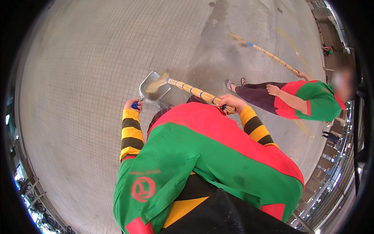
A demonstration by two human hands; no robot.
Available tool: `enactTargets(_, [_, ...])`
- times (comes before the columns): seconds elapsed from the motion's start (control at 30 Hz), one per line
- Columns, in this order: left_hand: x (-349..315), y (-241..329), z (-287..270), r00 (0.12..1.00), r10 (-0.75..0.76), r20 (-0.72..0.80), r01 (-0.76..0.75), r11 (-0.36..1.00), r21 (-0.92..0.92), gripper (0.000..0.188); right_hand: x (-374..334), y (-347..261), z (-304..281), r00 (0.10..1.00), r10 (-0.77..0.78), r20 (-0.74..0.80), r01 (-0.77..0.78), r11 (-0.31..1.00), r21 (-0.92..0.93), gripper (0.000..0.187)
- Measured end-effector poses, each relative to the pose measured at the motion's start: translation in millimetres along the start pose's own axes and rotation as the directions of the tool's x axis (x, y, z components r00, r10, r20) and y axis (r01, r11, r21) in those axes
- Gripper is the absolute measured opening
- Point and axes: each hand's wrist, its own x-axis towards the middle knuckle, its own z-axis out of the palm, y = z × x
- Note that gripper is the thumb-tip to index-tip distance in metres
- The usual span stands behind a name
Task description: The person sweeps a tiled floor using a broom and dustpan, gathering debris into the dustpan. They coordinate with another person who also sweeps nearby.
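Left hand (pixel 129 103) curls round the dustpan (pixel 145 83)'s handle (pixel 134 105); right of the pan, the right hand (pixel 233 102) grips the broom (pixel 193 90), bristles (pixel 157 84) over the pan. Best keep it steady, strokes short!

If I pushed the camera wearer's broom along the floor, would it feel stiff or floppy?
The handle would probably stay stiff: it looks like a cane bundle bound with blue bands. The bristles would likely bend, being thin and splayed over the dustpan. The broom seems fairly light, since the right hand alone grips it.
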Motion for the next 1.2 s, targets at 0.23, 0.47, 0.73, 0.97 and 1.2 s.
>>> enactTargets(0.23, [-5, 6, -5, 0.999, -0.054, -0.002, 0.054, 0.998, -0.024, 0.007, 1, -15, 15, 0.992, -0.07, -0.101, 0.101, 0.931, 0.35, 0.017])
enactTargets(0.47, [-22, 10, -12, 0.997, 0.052, 0.048, -0.042, 0.98, -0.194, 0.007, 17, -68, 3, 0.982, -0.16, -0.102, 0.185, 0.681, 0.709, 0.017])
enactTargets(0.73, [-44, 16, 33, 0.993, -0.027, 0.113, 0.085, 0.834, -0.545, 0.015, 63, -162, -56, 0.98, -0.191, -0.058, 0.104, 0.243, 0.965, 0.011])
enactTargets(0.97, [-37, 88, 114, 0.968, 0.037, 0.248, 0.138, 0.748, -0.65, 0.01, 103, -278, -93, 0.975, -0.176, -0.139, 0.159, 0.106, 0.982, 0.012])
enactTargets(1.2, [-53, 200, 167, 0.947, 0.19, 0.258, 0.079, 0.642, -0.762, 0.02, 119, -391, -112, 0.99, -0.108, -0.094, 0.107, 0.119, 0.987, 0.014])
